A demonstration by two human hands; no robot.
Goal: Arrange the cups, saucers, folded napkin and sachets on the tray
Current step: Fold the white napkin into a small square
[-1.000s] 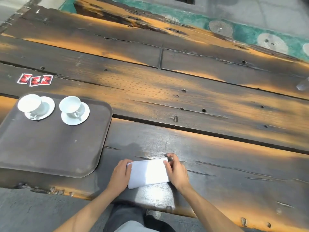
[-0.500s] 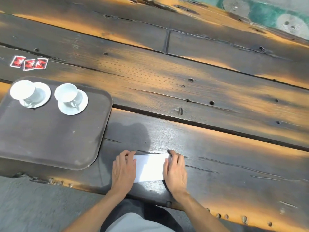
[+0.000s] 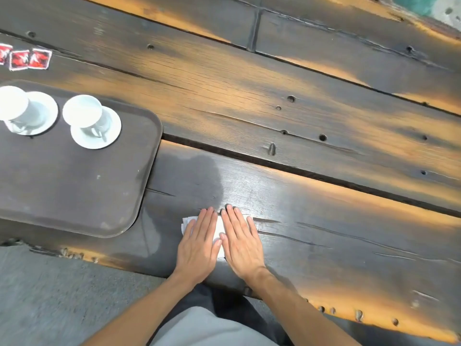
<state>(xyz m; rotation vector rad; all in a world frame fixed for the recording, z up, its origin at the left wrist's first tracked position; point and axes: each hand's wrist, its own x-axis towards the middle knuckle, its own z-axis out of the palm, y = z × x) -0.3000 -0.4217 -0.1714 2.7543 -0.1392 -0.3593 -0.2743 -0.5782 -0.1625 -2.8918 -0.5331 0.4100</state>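
A folded white napkin [image 3: 220, 227] lies near the table's front edge, mostly covered. My left hand [image 3: 199, 243] and my right hand [image 3: 240, 242] press flat on it side by side, fingers straight. To the left sits a dark brown tray [image 3: 74, 191]. At its far end stand two white cups, each on a white saucer: one cup [image 3: 82, 111] on its saucer [image 3: 109, 136], another cup [image 3: 11, 101] on its saucer [image 3: 46, 111] at the frame's left edge. Red sachets [image 3: 28, 58] lie on the table beyond the tray.
The table [image 3: 299, 108] is dark, worn wooden planks with gaps, holes and nail heads. Its front edge runs just below my hands, with grey floor [image 3: 62, 295] beneath. A green patterned strip [image 3: 424, 3] shows at the far right corner.
My hands moved together over the napkin, from holding its two ends to lying flat side by side on it. The napkin now shows narrower. The view has shifted closer and right.
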